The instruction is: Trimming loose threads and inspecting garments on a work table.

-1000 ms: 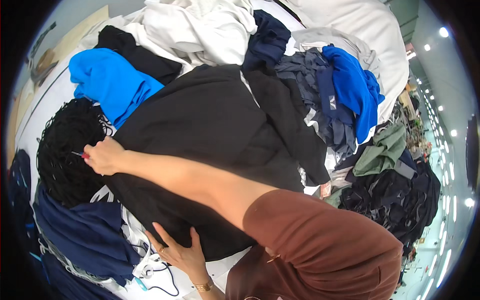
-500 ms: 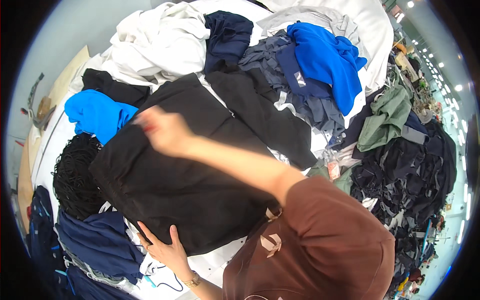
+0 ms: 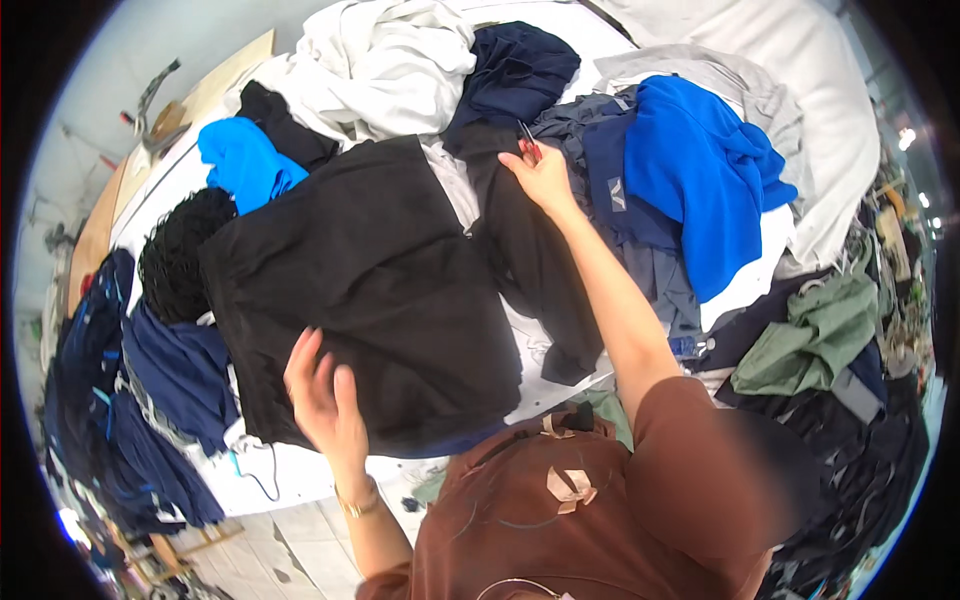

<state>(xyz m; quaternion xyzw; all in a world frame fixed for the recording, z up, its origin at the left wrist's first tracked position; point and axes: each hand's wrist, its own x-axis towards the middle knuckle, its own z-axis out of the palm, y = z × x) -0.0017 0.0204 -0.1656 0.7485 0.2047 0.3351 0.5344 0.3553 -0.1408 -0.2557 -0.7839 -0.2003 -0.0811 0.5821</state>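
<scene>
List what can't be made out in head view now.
All in head view:
Small red-handled metal tool: handle mostly covered by the right hand.
Left hand: blurred fingers; contact with the flat black cloth garment unclear.
Black stringy cord pile: right side hidden by that garment.
Crumpled dark fabric heap: cut off by the lower edge.

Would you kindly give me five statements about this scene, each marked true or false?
1. The right hand holds a red-handled tool. True.
2. The left hand grips a white cloth. False: it is open, by the large black garment.
3. A green cloth lies toward the picture's right. True.
4. The person's top is yellow. False: it is brown.
5. The black stringy heap lies left of the royal blue cloth. True.
</scene>
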